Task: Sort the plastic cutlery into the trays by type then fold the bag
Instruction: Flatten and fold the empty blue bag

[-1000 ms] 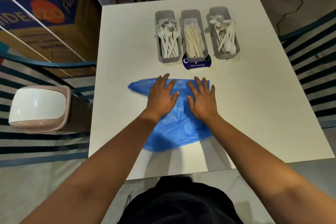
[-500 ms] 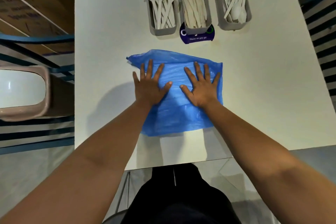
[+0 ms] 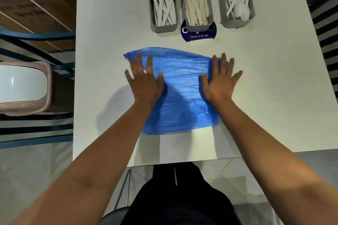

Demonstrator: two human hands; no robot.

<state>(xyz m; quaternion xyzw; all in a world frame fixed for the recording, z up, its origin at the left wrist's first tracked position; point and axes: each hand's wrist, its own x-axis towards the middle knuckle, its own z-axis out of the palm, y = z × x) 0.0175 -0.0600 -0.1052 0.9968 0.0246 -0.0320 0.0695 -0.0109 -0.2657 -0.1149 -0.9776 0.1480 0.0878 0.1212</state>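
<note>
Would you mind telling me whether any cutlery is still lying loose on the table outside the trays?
No, the forks, knives and spoons all sit inside the three grey trays, and only the blue bag lies on the table.

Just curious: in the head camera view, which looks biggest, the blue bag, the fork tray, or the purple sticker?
1. Blue bag
2. Fork tray, partly cut off at the top edge
3. Purple sticker, partly hidden under the knife tray

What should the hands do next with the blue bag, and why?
Probably fold one side over to the other. The bag lies spread flat on the table, both hands, left and right, pressing its edges, and the cutlery is already sorted into the trays.
</note>
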